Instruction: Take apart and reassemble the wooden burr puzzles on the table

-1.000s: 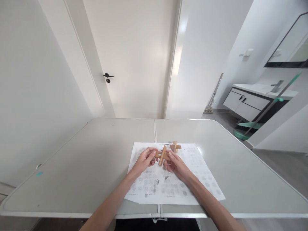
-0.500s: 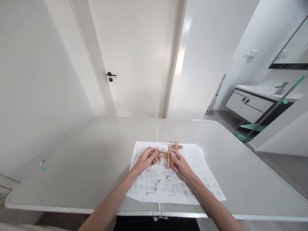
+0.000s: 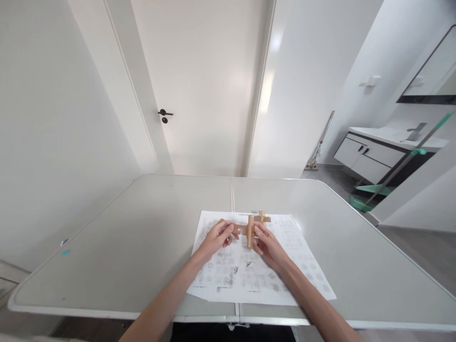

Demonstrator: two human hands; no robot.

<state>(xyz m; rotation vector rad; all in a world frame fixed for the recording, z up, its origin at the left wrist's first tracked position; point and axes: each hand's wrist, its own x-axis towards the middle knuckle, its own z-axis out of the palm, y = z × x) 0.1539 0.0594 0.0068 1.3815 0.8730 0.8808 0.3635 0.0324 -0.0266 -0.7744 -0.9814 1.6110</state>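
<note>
My left hand (image 3: pixel 216 237) is closed, thumb and fingers pinching the left end of a flat, notched wooden bar (image 3: pixel 238 229). That bar lies crosswise to a second wooden bar (image 3: pixel 250 239), which points away from me; the two meet near its middle. From the other side, my right hand (image 3: pixel 268 243) grips the joined bars with its fingertips at the crossing. Just beyond the right fingers, more wooden pieces (image 3: pixel 262 216) rest crossed over one another on the printed paper sheet (image 3: pixel 221 289). How the notches fit together is too small to make out.
The sheet lies on a pale folding table (image 3: pixel 124 247) with a seam down its middle. A white door (image 3: pixel 199 85) stands behind it. At the right are a sink cabinet (image 3: pixel 370 154), a mop (image 3: pixel 322 137) and a green dustpan (image 3: pixel 360 203).
My right fingers have shifted slightly at the crossing, and the bar pointing away from me has turned a little. My left hand keeps its grip.
</note>
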